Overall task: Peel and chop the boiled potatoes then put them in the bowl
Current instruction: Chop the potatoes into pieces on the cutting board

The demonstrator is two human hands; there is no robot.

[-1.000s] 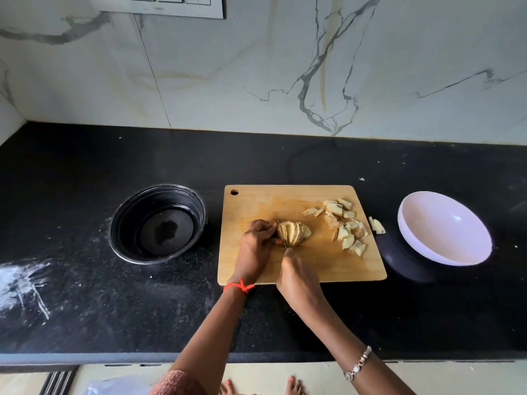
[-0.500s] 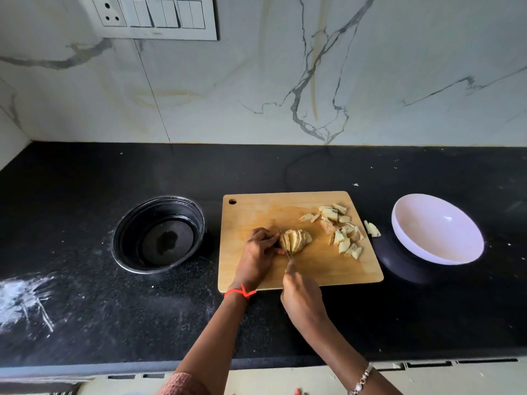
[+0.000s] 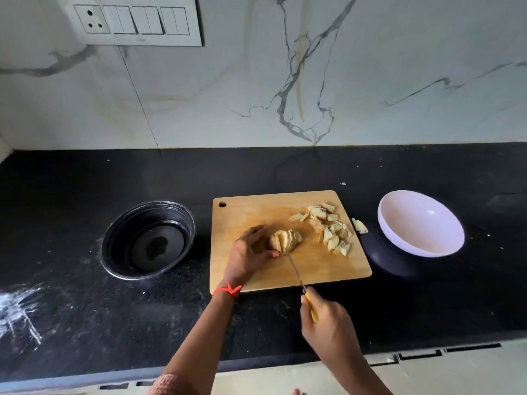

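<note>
A wooden cutting board (image 3: 256,212) lies on the black counter. At its middle sits a sliced potato (image 3: 286,239), its slices still standing together. My left hand (image 3: 248,256) cups the potato from the left, fingers around its near side. My right hand (image 3: 328,329) is off the board's near edge, gripping a yellow-handled knife (image 3: 296,270) whose thin blade points up to the potato. A pile of chopped potato pieces (image 3: 330,226) lies at the board's right side. A white bowl (image 3: 420,223) stands to the right of the board, with nothing in it.
A dark round pot (image 3: 148,240) stands left of the board. Two potato pieces (image 3: 360,225) lie on the counter between board and bowl. White powder smears (image 3: 17,309) mark the counter at far left. A switch panel (image 3: 137,21) is on the marble wall.
My right hand has drawn back toward the counter's near edge, showing the knife blade. The camera has tilted up, so the switch panel shows. My left hand stays at the potato.
</note>
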